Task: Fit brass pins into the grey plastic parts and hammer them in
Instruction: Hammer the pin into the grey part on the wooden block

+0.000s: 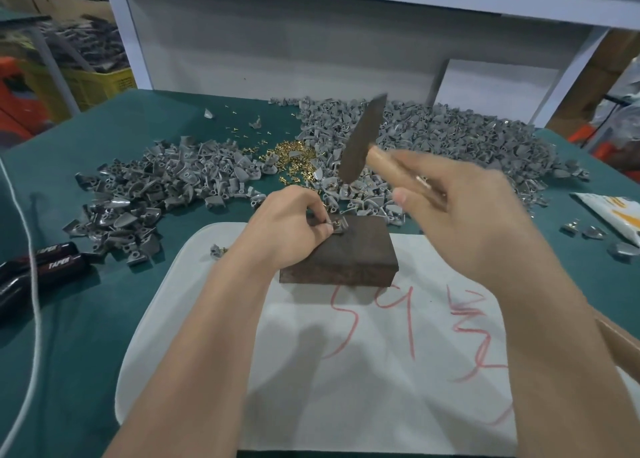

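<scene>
My left hand [294,225] pinches one small grey plastic part [342,228], with a brass pin [334,222] in it, on the far edge of one dark, rough rectangular block [346,256]. My right hand [460,211] grips one wooden-handled hammer [362,138], its blurred iron head raised. Beyond, two heaps of grey parts [156,194] flank the glittering loose brass pins [291,159].

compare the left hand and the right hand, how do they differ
The left hand rests low on the dark block, while the right hand is raised clear of it. The left hand pinches a small grey part; the right hand grips the hammer by its wooden handle. The left hand looks sharp, the right hand blurred. Both have fingers curled round something.
</scene>
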`<state>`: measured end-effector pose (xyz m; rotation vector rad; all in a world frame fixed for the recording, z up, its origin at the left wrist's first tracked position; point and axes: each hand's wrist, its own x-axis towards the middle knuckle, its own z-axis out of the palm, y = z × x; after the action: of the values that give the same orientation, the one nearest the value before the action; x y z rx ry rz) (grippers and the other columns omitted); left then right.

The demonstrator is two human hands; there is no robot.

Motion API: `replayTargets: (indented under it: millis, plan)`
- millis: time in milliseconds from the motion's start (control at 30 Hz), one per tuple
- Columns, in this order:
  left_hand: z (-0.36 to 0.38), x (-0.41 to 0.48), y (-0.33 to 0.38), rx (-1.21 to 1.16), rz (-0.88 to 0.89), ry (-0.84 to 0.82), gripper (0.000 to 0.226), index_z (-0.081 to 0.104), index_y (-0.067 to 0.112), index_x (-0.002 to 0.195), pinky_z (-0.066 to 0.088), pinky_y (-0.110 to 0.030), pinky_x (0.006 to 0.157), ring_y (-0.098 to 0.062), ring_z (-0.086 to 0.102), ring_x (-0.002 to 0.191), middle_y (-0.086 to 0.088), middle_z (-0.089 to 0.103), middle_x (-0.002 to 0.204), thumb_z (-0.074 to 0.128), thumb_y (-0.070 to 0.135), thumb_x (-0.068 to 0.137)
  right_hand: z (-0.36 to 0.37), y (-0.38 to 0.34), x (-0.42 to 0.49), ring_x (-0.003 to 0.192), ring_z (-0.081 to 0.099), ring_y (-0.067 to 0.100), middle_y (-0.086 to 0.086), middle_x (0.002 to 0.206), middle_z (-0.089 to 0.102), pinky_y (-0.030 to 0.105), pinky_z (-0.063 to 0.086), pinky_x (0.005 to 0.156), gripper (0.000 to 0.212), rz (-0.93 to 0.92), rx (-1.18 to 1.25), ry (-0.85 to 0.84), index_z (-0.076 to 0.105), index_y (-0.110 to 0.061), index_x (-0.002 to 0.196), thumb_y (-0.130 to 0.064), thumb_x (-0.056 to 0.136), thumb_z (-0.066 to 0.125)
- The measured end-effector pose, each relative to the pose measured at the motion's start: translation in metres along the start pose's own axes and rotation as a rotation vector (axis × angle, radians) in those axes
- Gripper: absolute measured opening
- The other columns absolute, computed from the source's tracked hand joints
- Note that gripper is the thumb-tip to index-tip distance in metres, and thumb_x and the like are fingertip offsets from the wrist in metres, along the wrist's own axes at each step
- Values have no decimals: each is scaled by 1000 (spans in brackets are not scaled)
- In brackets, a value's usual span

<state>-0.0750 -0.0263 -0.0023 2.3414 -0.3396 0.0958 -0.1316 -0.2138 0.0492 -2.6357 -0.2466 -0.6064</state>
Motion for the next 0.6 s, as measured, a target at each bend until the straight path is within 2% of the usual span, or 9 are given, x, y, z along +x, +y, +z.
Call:
replayTargets:
  millis: [33, 100, 167, 233, 300, 367, 433, 500, 600]
  plan:
    - [0, 0, 0, 0, 3, -7, 16, 60, 23, 70, 51, -32, 85, -18, 62, 89, 2, 64, 89, 70, 19, 83, -1, 0, 0, 81, 51, 1, -21, 92, 59, 12, 35, 68, 41, -9, 10, 33, 51, -45, 130, -33, 91, 56]
    - [0, 0, 1, -5, -5, 0, 16, 60, 22, 70, 51, -31, 84, -19, 62, 90, 2, 63, 88, 70, 18, 82, 0, -3, -1, 86, 53, -2, -25, 97, 60, 9, 35, 71, 40, -19, -3, -86, 51, -44, 130, -32, 91, 56]
    - [0, -1, 0, -14, -16, 12, 14, 60, 20, 71, 50, -31, 84, -20, 60, 92, 1, 63, 90, 71, 17, 81, 4, -4, -2, 100, 60, 12, -20, 107, 65, 22, 43, 83, 40, -7, -45, -284, 50, -47, 129, -33, 92, 54]
    - [0, -2, 0, -12, -25, 17, 14, 60, 21, 72, 49, -30, 84, -20, 59, 92, 1, 62, 91, 71, 19, 81, 6, -3, -2, 103, 60, 19, -13, 111, 67, 34, 48, 87, 39, 2, -59, -323, 50, -48, 127, -33, 91, 54]
    - [-1, -2, 1, -7, -29, -1, 12, 61, 21, 75, 49, -31, 85, -19, 60, 93, 2, 63, 93, 70, 21, 82, 4, 1, -1, 92, 62, 13, -14, 101, 68, 28, 49, 79, 39, 24, -40, -285, 50, -49, 126, -32, 91, 55]
    - [-2, -2, 2, 14, -28, -28, 9, 62, 22, 78, 49, -32, 88, -18, 60, 96, 1, 64, 96, 70, 22, 83, 1, 10, 1, 66, 57, 4, -18, 78, 64, 16, 43, 59, 36, 105, 2, -215, 52, -47, 125, -33, 92, 55]
    - [-3, -1, 2, 23, -24, -41, 10, 62, 22, 78, 47, -33, 91, -19, 58, 100, 1, 64, 98, 69, 22, 84, -4, 24, 4, 47, 53, 6, -10, 66, 64, 23, 43, 51, 25, 250, 122, -122, 55, -42, 116, -36, 92, 55]
    - [-3, -1, 2, 21, -28, -45, 10, 62, 22, 77, 46, -32, 93, -19, 57, 103, 1, 64, 101, 69, 23, 85, -10, 39, 5, 38, 52, 8, -2, 62, 64, 27, 44, 47, 14, 374, 199, -75, 54, -31, 103, -36, 90, 58]
    - [0, -1, 6, 26, -67, -55, 9, 62, 22, 79, 44, -32, 94, -19, 54, 109, 1, 64, 107, 66, 25, 86, -12, 60, 0, 31, 49, 6, 2, 52, 57, 21, 38, 41, 20, 488, 86, -237, 52, -18, 85, -34, 86, 65]
